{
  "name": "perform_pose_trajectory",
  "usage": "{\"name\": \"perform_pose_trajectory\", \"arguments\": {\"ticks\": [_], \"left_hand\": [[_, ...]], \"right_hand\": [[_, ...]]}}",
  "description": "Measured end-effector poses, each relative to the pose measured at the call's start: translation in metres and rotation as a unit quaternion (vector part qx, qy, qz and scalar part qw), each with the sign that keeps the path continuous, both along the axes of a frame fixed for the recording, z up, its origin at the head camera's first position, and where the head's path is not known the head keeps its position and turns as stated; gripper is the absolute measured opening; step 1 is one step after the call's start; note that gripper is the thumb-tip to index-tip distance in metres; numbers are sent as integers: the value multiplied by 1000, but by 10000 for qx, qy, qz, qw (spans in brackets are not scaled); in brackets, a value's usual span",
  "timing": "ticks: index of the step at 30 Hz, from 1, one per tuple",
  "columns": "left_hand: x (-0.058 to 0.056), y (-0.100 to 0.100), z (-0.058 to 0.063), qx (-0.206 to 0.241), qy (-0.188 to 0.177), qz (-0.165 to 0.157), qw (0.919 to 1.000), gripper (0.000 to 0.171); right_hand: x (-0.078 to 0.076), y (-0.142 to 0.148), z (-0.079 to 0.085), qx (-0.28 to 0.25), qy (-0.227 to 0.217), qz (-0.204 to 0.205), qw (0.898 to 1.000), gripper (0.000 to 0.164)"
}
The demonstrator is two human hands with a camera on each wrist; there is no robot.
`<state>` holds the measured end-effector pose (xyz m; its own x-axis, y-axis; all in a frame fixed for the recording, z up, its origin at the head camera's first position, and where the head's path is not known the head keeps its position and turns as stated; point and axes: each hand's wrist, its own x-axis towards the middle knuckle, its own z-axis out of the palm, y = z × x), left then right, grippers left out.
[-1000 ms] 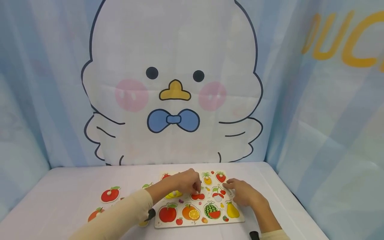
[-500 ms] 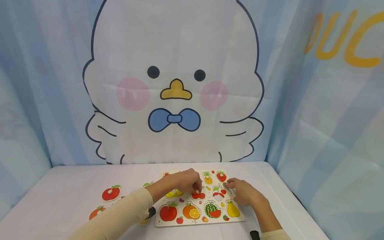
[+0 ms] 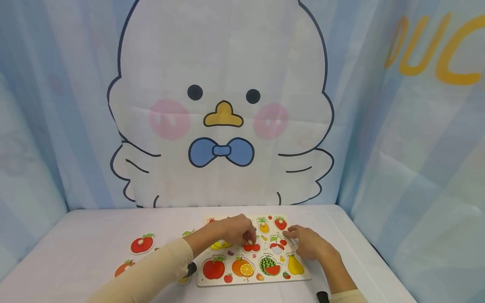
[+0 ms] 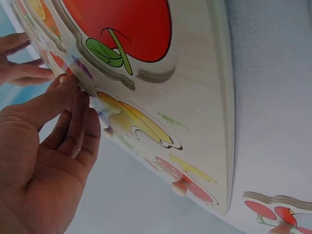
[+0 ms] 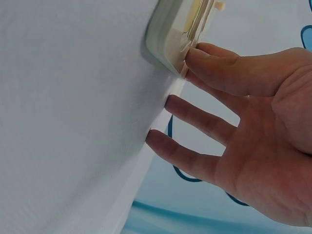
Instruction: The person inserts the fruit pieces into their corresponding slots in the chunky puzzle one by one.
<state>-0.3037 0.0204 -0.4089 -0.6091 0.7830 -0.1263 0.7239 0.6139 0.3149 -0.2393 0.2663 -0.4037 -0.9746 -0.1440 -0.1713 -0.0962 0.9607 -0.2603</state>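
The place was a small curtained booth, dressed like a children's play corner; what kind of building held it could not be told. A pale-blue printed backdrop (image 3: pixel 87 126) hung straight behind a white table (image 3: pixel 98 227), showing a huge cartoon duck (image 3: pixel 223 63) with pink cheeks and a blue bow tie (image 3: pixel 221 151). Matching striped drapes closed in both sides, the right-hand drape (image 3: pixel 420 168) bearing orange-yellow lettering (image 3: pixel 417 50) that read "DUC" before the view cut it off. A fruit peg-puzzle board (image 3: pixel 210 282) on the tabletop suited the nursery look.
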Motion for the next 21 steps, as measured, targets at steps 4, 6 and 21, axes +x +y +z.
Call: {"name": "perform_pose_trajectory", "arguments": {"ticks": [4, 6, 21], "left_hand": [[2, -1, 0, 16, 106, -119, 9999, 18], [3, -1, 0, 38, 124, -171, 9998, 18], [7, -7, -2, 144, 120, -129, 9997, 22]], "right_hand": [[0, 0, -1, -22, -19, -28, 10000, 58], [0, -1, -1, -39, -32, -44, 10000, 58], [0, 1, -2, -94, -42, -69, 9999, 58]]}}
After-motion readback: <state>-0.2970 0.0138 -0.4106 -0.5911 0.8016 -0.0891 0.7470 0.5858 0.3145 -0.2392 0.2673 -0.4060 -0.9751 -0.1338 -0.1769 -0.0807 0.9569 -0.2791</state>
